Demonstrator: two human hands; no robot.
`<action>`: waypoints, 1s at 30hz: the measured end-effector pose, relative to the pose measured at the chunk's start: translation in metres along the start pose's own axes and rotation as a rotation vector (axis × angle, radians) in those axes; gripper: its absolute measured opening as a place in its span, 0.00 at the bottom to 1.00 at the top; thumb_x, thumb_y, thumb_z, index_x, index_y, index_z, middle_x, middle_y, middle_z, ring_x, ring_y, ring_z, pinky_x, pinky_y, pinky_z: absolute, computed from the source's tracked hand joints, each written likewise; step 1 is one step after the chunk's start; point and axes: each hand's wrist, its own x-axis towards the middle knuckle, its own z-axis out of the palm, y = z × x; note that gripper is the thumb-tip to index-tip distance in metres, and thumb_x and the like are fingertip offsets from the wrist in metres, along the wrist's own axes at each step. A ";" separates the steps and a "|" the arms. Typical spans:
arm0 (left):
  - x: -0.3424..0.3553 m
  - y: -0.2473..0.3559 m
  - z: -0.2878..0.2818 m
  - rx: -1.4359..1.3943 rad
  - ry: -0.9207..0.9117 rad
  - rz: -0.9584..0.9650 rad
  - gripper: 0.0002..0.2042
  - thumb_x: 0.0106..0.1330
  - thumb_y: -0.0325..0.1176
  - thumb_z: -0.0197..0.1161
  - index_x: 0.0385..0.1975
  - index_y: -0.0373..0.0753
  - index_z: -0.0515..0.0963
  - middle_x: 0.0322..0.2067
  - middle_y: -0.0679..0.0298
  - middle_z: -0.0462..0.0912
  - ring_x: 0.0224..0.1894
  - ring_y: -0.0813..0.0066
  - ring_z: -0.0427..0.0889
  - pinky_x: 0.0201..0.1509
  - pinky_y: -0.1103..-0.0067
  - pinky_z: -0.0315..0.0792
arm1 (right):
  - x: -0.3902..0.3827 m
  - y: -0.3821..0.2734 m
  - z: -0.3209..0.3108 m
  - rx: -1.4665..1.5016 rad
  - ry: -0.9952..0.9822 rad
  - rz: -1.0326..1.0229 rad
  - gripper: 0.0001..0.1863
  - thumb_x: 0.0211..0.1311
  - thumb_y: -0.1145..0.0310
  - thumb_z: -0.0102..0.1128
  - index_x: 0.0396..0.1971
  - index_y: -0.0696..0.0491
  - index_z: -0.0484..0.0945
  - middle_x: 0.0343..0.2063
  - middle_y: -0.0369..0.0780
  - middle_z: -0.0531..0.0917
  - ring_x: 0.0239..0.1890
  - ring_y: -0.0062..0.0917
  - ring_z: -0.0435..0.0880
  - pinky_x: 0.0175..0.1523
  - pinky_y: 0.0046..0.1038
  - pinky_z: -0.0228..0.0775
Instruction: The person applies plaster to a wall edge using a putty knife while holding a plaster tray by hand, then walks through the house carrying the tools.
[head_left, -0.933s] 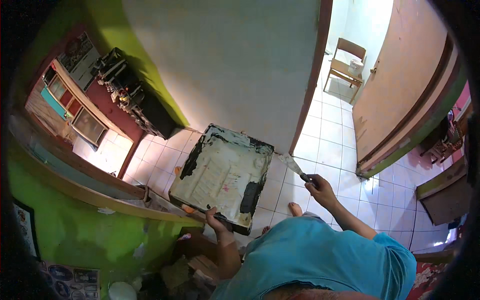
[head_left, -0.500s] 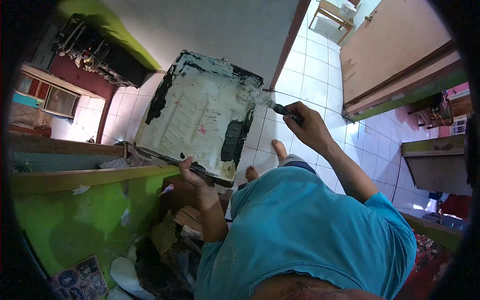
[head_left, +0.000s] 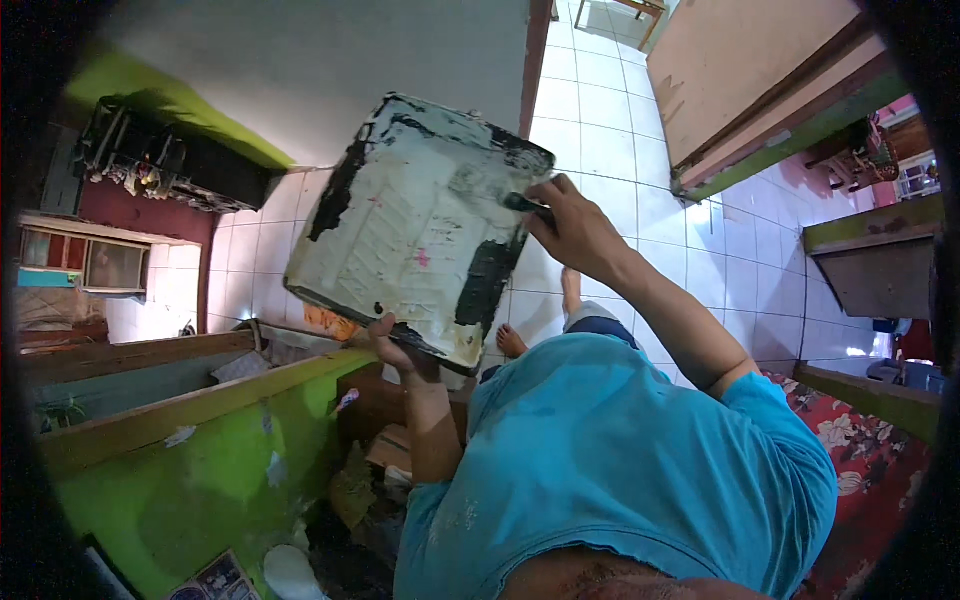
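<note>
A paint tray [head_left: 350, 240], black under a thick, patchy coat of white paint, is held out in front of me at a tilt. My left hand [head_left: 402, 355] grips its near edge, the thumb over the rim and the other fingers mostly hidden beneath. Near the tray's far right corner, my right hand [head_left: 572, 228] is closed round the black handle of a paintbrush [head_left: 522, 203]. The brush's pale head rests against the wet white paint there and is hard to tell from it. A small pink mark shows in the tray's ribbed middle.
A low green wall [head_left: 230, 430] with a wooden top runs along my left. Below it lie cardboard and dark bags [head_left: 350, 535]. A wooden door [head_left: 745, 75] stands at the upper right over white floor tiles [head_left: 600, 120]. Red floral cloth [head_left: 860, 470] is at my right.
My right hand has moved left and up with the paintbrush, bringing its head further onto the tray. The tray has shifted slightly right, and my view has turned a little.
</note>
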 end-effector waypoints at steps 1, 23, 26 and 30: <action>0.007 -0.004 -0.013 -0.024 0.039 -0.072 0.32 0.49 0.42 0.60 0.56 0.30 0.73 0.53 0.51 0.79 0.56 0.51 0.78 0.62 0.63 0.72 | -0.008 0.001 0.001 0.005 0.007 -0.001 0.18 0.71 0.66 0.61 0.54 0.60 0.73 0.46 0.49 0.77 0.41 0.43 0.88 0.47 0.40 0.81; 0.049 -0.079 0.003 0.354 -0.177 0.022 0.28 0.64 0.51 0.49 0.56 0.34 0.74 0.57 0.53 0.76 0.61 0.54 0.74 0.66 0.60 0.69 | -0.154 0.051 0.073 1.054 0.161 0.317 0.43 0.72 0.48 0.61 0.71 0.64 0.53 0.52 0.52 0.81 0.49 0.31 0.86 0.50 0.30 0.81; 0.029 -0.123 0.056 0.249 -0.332 -0.250 0.34 0.59 0.50 0.53 0.61 0.31 0.70 0.59 0.51 0.75 0.62 0.51 0.74 0.67 0.60 0.68 | -0.155 0.079 0.054 1.198 0.260 0.345 0.42 0.71 0.54 0.65 0.71 0.64 0.54 0.51 0.52 0.82 0.49 0.31 0.86 0.51 0.29 0.80; 0.016 -0.172 0.104 0.285 -0.407 -0.287 0.38 0.56 0.50 0.54 0.65 0.32 0.67 0.60 0.50 0.74 0.63 0.50 0.74 0.66 0.59 0.70 | -0.165 0.107 0.018 1.327 0.389 0.384 0.38 0.70 0.64 0.67 0.70 0.62 0.57 0.51 0.49 0.82 0.49 0.29 0.85 0.53 0.29 0.81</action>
